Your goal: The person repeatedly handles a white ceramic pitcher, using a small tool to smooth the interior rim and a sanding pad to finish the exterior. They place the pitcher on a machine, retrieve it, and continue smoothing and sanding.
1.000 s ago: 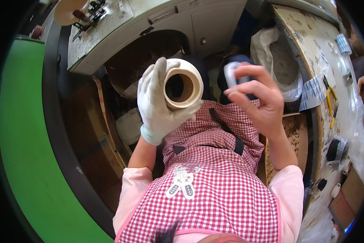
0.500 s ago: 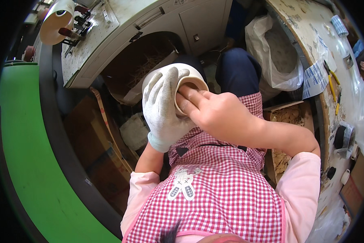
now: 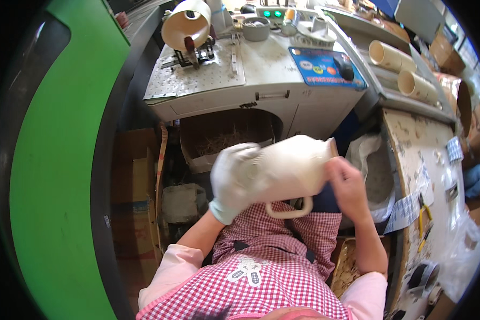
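One jug (image 3: 298, 169), base in left hand (image 3: 233, 178); right hand (image 3: 349, 186) at rim, hold unclear

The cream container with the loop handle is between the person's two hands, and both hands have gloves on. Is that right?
Not quite: only the left hand wears a glove. The right hand is bare, as the head view shows. The cream container with the loop handle is indeed between the two hands.
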`<state>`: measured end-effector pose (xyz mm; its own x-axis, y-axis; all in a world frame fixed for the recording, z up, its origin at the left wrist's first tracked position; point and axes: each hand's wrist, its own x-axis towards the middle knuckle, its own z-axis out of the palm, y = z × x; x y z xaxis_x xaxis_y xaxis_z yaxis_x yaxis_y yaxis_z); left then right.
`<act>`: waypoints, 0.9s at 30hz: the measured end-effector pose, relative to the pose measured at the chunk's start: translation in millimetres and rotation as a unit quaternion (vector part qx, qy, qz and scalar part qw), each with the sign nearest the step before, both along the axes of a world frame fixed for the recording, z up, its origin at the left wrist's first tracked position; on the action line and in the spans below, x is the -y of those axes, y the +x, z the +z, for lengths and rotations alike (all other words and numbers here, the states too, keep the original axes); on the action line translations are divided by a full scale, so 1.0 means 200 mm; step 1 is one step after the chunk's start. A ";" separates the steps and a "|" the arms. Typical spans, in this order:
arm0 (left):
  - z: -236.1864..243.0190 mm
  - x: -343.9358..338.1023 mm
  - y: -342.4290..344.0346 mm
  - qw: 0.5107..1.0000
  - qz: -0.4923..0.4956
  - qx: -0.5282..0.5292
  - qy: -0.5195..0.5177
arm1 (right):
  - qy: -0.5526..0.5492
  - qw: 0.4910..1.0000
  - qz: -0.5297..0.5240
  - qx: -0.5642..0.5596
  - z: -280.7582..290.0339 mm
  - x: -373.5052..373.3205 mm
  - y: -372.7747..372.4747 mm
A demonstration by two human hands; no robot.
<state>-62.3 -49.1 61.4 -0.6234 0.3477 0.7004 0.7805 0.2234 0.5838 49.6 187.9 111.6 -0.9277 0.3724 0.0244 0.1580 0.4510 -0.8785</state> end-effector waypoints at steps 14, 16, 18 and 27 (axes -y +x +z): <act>-0.51 0.09 -0.07 0.517 -0.385 0.704 0.299 | 0.276 0.910 0.129 -0.282 0.33 -0.01 -1.19; -0.56 0.03 -0.06 0.519 -0.392 0.724 0.230 | 0.337 0.911 0.160 -0.176 0.38 0.17 -1.65; -0.62 -0.01 -0.05 0.495 -0.417 0.739 0.187 | 0.380 0.893 0.124 -0.208 0.37 0.33 -2.01; -0.85 -0.05 -0.04 0.455 -0.434 0.763 0.149 | 0.148 0.964 0.062 -0.212 0.45 -0.13 -2.42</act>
